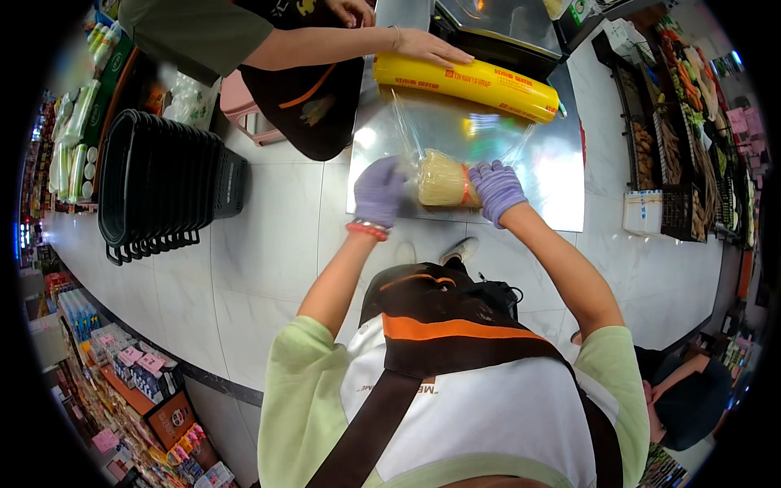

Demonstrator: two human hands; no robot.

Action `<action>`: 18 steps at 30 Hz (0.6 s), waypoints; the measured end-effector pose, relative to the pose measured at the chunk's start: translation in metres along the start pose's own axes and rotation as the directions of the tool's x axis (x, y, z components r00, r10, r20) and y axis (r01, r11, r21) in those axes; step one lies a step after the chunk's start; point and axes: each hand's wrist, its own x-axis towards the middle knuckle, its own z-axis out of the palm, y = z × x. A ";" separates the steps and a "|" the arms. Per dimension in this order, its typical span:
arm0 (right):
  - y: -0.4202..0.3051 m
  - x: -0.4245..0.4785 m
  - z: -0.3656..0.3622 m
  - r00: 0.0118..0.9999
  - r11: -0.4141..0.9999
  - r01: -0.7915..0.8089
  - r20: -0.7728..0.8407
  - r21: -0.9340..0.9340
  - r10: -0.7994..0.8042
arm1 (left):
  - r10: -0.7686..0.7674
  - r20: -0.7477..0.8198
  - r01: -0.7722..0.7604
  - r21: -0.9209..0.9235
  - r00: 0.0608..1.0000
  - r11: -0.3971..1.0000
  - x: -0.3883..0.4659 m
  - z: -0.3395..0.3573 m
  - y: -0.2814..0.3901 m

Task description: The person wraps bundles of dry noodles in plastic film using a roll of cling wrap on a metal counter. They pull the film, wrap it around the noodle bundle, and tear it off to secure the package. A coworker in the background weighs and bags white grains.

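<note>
A pale bundle of enoki mushrooms (440,178), tied with a red band, lies near the front edge of a metal table (552,201). My right hand (495,188), in a purple knitted glove, rests against the bundle's right end. My left hand (381,189), gloved alike and slightly blurred, is curled just left of the bundle; whether it grips the film is unclear. Clear plastic film (451,122) runs from a yellow roll of cling wrap (467,85) at the back towards the bundle. A co-worker's hand (433,47) lies on that roll.
The co-worker stands at the table's back left. Stacked black shopping baskets (171,177) and a pink stool (244,107) are to the left on the tiled floor. A black device (500,30) stands behind the roll. Produce racks (662,140) are at right; another person crouches at lower right.
</note>
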 end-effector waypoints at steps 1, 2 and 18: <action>-0.002 0.001 0.000 1.000 1.000 -0.010 0.010 0.012 0.010 | 0.356 0.020 -0.351 0.215 0.934 0.911 0.010 0.011 0.019; -0.003 0.003 -0.001 1.000 0.999 -0.020 0.019 0.024 0.020 | 0.422 0.194 -0.463 0.328 0.886 0.823 0.019 0.025 0.033; 0.050 0.015 -0.009 0.991 0.934 0.127 -0.011 0.334 -0.131 | 0.148 0.786 -0.777 0.528 0.600 0.341 0.023 0.077 0.019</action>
